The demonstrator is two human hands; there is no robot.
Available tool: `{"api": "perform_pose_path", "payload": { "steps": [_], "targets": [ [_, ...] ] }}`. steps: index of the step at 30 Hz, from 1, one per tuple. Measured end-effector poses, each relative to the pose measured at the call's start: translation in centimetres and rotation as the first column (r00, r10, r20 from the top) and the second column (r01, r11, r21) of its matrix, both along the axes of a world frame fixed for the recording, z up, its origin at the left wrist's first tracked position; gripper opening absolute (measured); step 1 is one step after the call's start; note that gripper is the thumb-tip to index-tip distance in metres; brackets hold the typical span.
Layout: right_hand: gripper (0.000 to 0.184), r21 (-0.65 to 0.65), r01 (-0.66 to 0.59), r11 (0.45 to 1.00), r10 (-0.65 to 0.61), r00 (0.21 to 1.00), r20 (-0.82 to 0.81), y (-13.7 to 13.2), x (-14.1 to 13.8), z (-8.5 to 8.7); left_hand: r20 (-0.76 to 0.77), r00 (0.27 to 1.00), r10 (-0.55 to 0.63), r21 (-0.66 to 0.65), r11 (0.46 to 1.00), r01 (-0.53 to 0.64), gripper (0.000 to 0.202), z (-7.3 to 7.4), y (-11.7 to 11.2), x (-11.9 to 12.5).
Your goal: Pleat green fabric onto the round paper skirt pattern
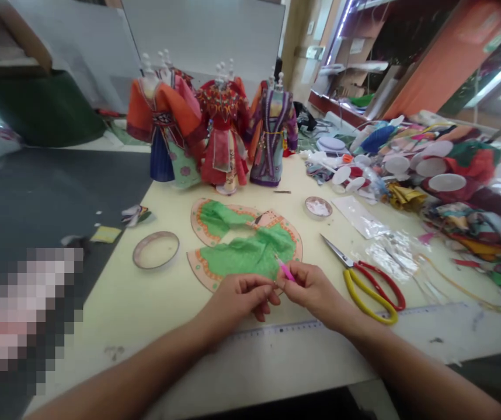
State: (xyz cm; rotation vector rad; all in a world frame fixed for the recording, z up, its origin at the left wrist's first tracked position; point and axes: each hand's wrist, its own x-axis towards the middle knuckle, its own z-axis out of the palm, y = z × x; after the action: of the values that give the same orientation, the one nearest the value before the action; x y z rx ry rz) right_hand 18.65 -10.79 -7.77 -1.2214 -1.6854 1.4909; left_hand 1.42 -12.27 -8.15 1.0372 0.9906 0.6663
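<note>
A small pink pointed tool is gripped between the thumb and fingers of my right hand; its thin tip points up and left over the cloth. My left hand is beside it, fingers curled and thumb pressed to the fingertips, almost touching the right. Whatever lies in that pinch is too small to make out. Just beyond both hands a curved green cloth piece with a peach, orange-patterned border lies flat on the table. Scissors with one red and one yellow handle rest near my right forearm.
Several dolls' robes stand on forms at the back. Left is an open ring; a small dish holds pale bits. Clear plastic bags and a heap of fabric lie right. A ruler runs along the front.
</note>
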Motion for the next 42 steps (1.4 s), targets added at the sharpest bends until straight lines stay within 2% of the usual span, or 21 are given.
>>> {"api": "perform_pose_path", "payload": {
  "steps": [4, 8, 16, 19, 22, 25, 27, 29, 31, 32, 34, 38, 42],
  "targets": [
    [0.013, 0.145, -0.023, 0.989, 0.005, 0.992, 0.123, 0.0, -0.2, -0.8, 0.063, 0.998, 0.029, -0.059, 0.998, -0.025, 0.02, -0.1, 0.0, -0.1],
    [0.007, 0.308, -0.031, 0.951, -0.043, 0.973, 0.228, -0.5, -0.2, -1.3, 0.097, 0.993, 0.061, -0.088, 0.995, -0.052, 0.02, -0.4, 0.0, -0.1],
    [0.008, 0.402, -0.037, 0.915, -0.069, 0.967, 0.246, -1.0, -0.6, -1.7, 0.072, 0.994, 0.083, -0.11, 0.991, -0.074, 0.013, -0.8, 0.2, -0.1],
    [0.006, 0.33, -0.018, 0.944, -0.051, 0.978, 0.2, -1.1, -0.6, -1.2, 0.043, 0.997, 0.061, -0.084, 0.995, -0.057, 0.015, -0.8, 0.3, -0.1],
    [0.013, 0.129, 0.002, 0.992, -0.013, 0.996, 0.087, -0.8, 0.0, -0.1, 0.003, 0.999, 0.04, -0.045, 0.998, -0.04, 0.022, -0.7, 0.4, -0.2],
    [0.02, 0.002, -0.018, 1.0, 0.018, 0.999, 0.028, 0.5, 1.7, 1.1, -0.048, 0.998, 0.044, -0.009, 0.999, -0.044, 0.023, -0.6, 0.5, -0.2],
    [0.021, 0.036, 0.004, 0.999, -0.006, 0.997, 0.071, 2.2, 3.3, 1.4, -0.077, 0.995, 0.056, 0.004, 0.998, -0.056, 0.024, -0.6, 0.6, -0.3],
    [0.024, 0.151, 0.091, 0.984, -0.117, 0.977, 0.177, 4.6, 5.1, 1.3, -0.111, 0.991, 0.068, 0.014, 0.998, -0.067, 0.024, -0.6, 0.7, -0.3],
    [0.026, 0.338, 0.174, 0.925, -0.292, 0.894, 0.341, 7.7, 7.0, 1.2, -0.144, 0.987, 0.068, 0.039, 0.997, -0.064, 0.024, -0.7, 0.7, -0.3],
    [0.029, 0.444, 0.19, 0.876, -0.402, 0.797, 0.452, 9.4, 7.9, 1.1, -0.157, 0.985, 0.066, 0.057, 0.997, -0.058, 0.023, -0.7, 0.7, -0.3],
    [0.033, 0.512, 0.225, 0.829, -0.501, 0.705, 0.502, 12.8, 9.5, 1.0, -0.177, 0.983, 0.057, 0.097, 0.994, -0.041, 0.022, -0.8, 0.7, -0.4],
    [0.02, 0.591, 0.228, 0.774, -0.609, 0.525, 0.595, 18.6, 11.6, 0.4, -0.217, 0.975, 0.053, 0.163, 0.987, -0.018, 0.022, -0.9, 0.7, -0.4],
    [0.019, 0.617, 0.164, 0.77, -0.624, 0.395, 0.674, 21.8, 12.1, -0.8, -0.253, 0.966, 0.052, 0.213, 0.977, 0.004, 0.021, -1.2, 0.8, -0.6]
  ]
}}
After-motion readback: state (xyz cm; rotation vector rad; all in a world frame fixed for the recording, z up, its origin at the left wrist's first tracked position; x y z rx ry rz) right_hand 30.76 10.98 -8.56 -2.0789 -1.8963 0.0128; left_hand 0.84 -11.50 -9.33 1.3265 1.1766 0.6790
